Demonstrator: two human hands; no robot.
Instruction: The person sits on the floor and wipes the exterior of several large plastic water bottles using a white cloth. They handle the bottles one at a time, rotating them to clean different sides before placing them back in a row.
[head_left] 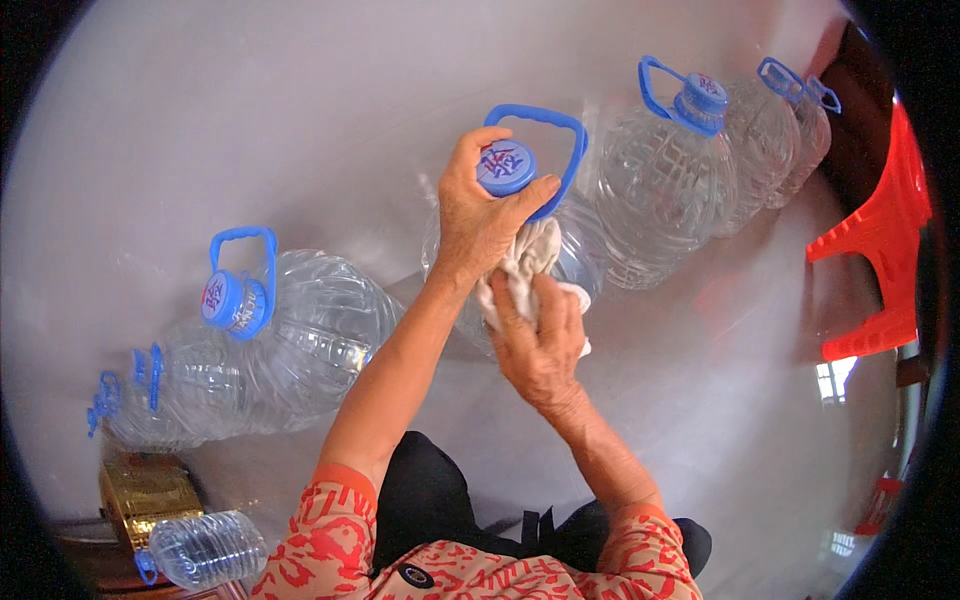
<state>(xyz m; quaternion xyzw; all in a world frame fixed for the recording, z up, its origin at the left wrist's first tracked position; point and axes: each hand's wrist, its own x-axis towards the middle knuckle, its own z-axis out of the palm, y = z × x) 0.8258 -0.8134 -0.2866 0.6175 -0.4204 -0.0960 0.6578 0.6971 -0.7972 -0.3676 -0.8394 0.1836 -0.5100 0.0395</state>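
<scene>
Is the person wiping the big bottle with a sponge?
No, the right hand presses a white cloth against the bottle, while the left hand grips its blue cap.

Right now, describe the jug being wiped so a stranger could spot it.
A row of clear plastic jugs with blue caps lines the pale floor. Take the middle jug: only it has a left hand on its cap and a white cloth against it.

Middle water jug [580, 250] largely hidden by left hand [480, 215], right hand [540, 345] and white cloth [530, 262]. Small bottle [205, 548] partly cut off. Far-left jug [120, 410] blurred at rim.
</scene>
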